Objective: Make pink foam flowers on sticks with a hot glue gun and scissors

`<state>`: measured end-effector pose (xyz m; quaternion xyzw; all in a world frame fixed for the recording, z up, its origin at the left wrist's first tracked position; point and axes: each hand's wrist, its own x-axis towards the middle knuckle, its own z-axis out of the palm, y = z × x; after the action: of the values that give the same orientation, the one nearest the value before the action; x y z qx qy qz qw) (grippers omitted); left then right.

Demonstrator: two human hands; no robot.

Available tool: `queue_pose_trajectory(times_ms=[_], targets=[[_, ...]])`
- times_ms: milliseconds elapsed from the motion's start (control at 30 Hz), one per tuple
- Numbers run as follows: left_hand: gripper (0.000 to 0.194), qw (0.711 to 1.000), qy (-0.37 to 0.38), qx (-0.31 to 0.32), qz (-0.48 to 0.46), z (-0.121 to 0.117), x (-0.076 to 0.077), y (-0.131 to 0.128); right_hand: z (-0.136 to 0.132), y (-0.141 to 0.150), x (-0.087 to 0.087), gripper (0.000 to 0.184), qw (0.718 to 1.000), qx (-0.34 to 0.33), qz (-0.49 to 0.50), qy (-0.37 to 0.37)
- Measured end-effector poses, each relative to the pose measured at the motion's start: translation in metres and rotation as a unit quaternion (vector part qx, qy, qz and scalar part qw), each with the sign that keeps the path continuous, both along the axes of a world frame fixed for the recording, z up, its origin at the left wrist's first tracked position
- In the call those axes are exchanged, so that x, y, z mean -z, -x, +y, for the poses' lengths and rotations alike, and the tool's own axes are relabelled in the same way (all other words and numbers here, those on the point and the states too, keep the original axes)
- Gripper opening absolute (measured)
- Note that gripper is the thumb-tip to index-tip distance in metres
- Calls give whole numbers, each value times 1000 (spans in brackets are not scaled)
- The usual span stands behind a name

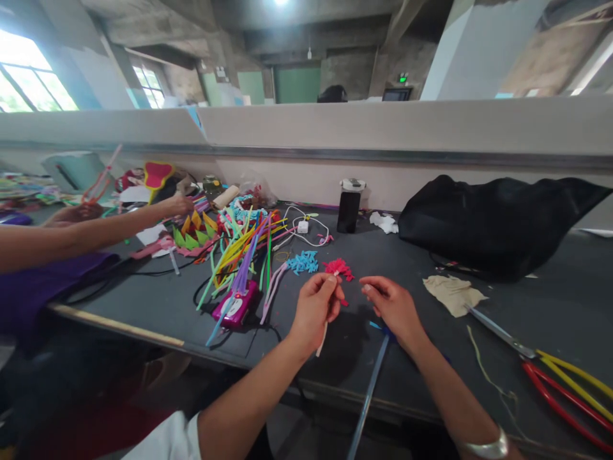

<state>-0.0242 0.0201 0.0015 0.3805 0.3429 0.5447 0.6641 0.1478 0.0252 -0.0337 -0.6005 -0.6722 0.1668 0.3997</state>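
My left hand (316, 305) is closed in a pinch around a thin pale stem (322, 342), which looks like a pipe cleaner. Its lower end sticks out below the fingers. Opposite it, my right hand (393, 310) has its thumb and forefinger drawn close together; anything between them is too small to make out. Just beyond my left fingertips lies a heap of short pink-red pieces (341, 267), with a heap of short blue pieces (302, 262) to its left. Below my right hand a long greyish rod (368, 396) slants over the table edge, its upper end partly hidden.
Coloured pipe cleaners (239, 249) lie over a magenta box (236, 305). A dark bottle (349, 207), a black bag (493, 223), a beige cloth (453, 295) and red-yellow-handled scissors (541, 364) surround the work spot. Another person's arm (96, 230) reaches in from the left.
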Motion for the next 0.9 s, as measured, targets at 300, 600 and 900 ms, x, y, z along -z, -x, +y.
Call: queue_pose_trajectory(times_ms=[300,600,900], targets=[[22,999,-5,-32,15,2,0,-6,0,19,-1,22,988,-44,-144,33],[24,1000,-3,-15,14,1,0,-7,-2,26,2,11,989,-34,-133,50],[28,998,42,39,-27,-1,-1,-5,-17,10,-13,23,995,-14,94,39]])
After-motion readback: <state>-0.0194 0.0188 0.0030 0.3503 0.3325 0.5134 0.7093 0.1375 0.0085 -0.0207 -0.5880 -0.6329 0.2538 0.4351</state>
